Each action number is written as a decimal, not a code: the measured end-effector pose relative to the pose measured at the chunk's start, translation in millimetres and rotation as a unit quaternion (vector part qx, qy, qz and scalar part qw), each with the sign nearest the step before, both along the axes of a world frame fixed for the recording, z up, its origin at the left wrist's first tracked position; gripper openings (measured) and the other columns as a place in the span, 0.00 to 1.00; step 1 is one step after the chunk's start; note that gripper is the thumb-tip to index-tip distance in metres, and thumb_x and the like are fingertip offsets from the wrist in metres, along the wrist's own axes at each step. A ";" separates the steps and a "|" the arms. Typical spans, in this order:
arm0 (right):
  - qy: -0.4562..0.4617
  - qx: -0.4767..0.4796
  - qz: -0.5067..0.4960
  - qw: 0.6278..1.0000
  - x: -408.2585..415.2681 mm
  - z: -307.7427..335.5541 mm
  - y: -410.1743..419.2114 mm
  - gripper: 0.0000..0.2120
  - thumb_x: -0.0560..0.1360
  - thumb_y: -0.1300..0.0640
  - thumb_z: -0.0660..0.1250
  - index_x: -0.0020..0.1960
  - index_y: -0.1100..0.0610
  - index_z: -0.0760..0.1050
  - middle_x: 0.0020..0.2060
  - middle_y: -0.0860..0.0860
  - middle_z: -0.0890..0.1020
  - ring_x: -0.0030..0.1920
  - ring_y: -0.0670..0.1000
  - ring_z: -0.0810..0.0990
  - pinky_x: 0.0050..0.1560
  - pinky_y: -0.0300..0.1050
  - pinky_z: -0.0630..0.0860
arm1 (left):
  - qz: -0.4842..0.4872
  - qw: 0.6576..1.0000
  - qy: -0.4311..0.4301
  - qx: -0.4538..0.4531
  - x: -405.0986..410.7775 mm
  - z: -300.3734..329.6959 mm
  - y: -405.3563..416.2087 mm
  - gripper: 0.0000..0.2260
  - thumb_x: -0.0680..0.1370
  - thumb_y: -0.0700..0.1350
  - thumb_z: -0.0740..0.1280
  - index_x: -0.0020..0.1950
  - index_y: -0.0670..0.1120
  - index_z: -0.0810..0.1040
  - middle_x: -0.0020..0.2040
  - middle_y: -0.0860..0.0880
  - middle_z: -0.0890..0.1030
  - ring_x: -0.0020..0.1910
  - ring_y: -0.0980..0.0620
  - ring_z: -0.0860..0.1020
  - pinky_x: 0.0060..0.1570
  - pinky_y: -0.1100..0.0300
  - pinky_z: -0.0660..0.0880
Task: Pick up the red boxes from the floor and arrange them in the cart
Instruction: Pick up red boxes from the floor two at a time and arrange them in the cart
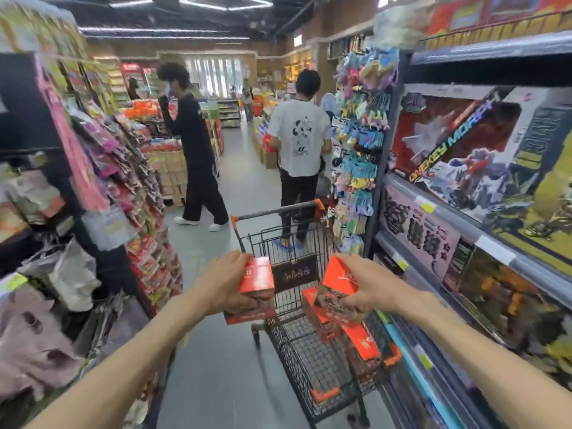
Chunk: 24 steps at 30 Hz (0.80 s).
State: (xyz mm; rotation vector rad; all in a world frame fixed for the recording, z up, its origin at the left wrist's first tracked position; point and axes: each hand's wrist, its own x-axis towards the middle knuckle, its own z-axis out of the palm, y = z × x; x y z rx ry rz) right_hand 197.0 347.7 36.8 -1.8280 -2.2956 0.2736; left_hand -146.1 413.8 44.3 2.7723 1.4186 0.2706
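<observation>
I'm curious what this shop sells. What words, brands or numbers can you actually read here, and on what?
"ONEKEYEND MORPH", roughly, part blurred: slanted band on the big toy box on the right shelf.
Red boxes in the left hand and right hand: a pale emblem, unreadable.
Dark plate on the cart: too blurred.
Yellow shelf tags: too small.

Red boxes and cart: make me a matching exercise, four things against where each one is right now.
Things
1. Left box
2. Right box
3. Loaded boxes
4. Cart handle

Places
A. At the cart's far end, toward the two shoppers
B. In the left hand, over the floor beside the cart
C. Inside the cart, along its right side
D. In the right hand, above the cart

Pairs: 1-B, 2-D, 3-C, 4-A
</observation>
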 end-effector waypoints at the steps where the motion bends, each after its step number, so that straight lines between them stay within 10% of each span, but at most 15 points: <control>1: -0.002 -0.004 0.014 1.000 -4.0 -0.6 22.7 0.50 0.65 0.39 0.74 0.79 0.48 0.52 0.61 0.45 0.72 0.54 0.46 0.74 0.49 0.46 0.74 | 0.010 1.000 -0.002 -0.002 -6.5 -0.7 13.3 0.46 0.59 0.73 0.67 0.69 0.48 0.67 0.60 0.49 0.74 0.56 0.48 0.73 0.57 0.51 0.71; 10: -0.029 0.011 0.105 0.994 -60.8 -7.8 198.9 0.52 0.66 0.40 0.75 0.80 0.51 0.52 0.69 0.48 0.71 0.65 0.51 0.73 0.65 0.50 0.72 | 0.087 0.996 -0.006 0.028 -62.3 -12.4 122.0 0.40 0.63 0.69 0.72 0.67 0.49 0.67 0.57 0.51 0.75 0.53 0.48 0.74 0.53 0.52 0.71; 24: -0.008 -0.004 0.056 0.998 -127.4 -27.5 401.3 0.51 0.64 0.41 0.76 0.79 0.44 0.52 0.64 0.47 0.73 0.60 0.50 0.75 0.57 0.48 0.75 | 0.031 0.999 0.005 0.000 -110.9 -29.9 369.1 0.43 0.60 0.71 0.68 0.70 0.51 0.65 0.60 0.50 0.74 0.58 0.47 0.74 0.58 0.49 0.72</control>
